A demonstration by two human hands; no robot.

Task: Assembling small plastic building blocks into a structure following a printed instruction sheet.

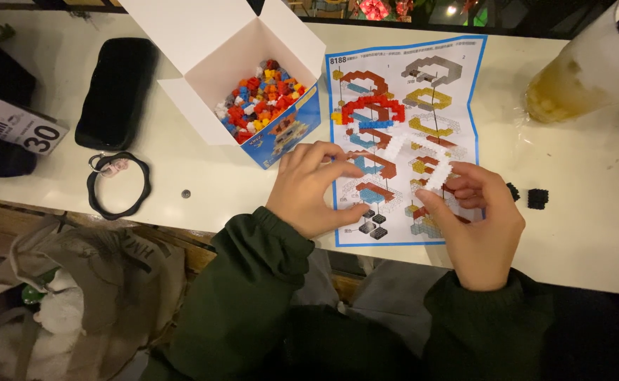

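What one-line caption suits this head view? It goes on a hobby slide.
Two hands, left hand and right hand, hold a white brick piece over an instruction sheet beside an open box of bricks.

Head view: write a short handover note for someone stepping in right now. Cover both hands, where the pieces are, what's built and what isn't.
Left hand: on the instruction sheet, fingertips at the white brick piece.
Right hand: pinching the other end of that white piece above the sheet.
Open box of loose coloured bricks sits just left of the sheet; two small black bricks lie right of the right hand.
Done: only the white curved section is assembled.
Left: most bricks are unused in the box.
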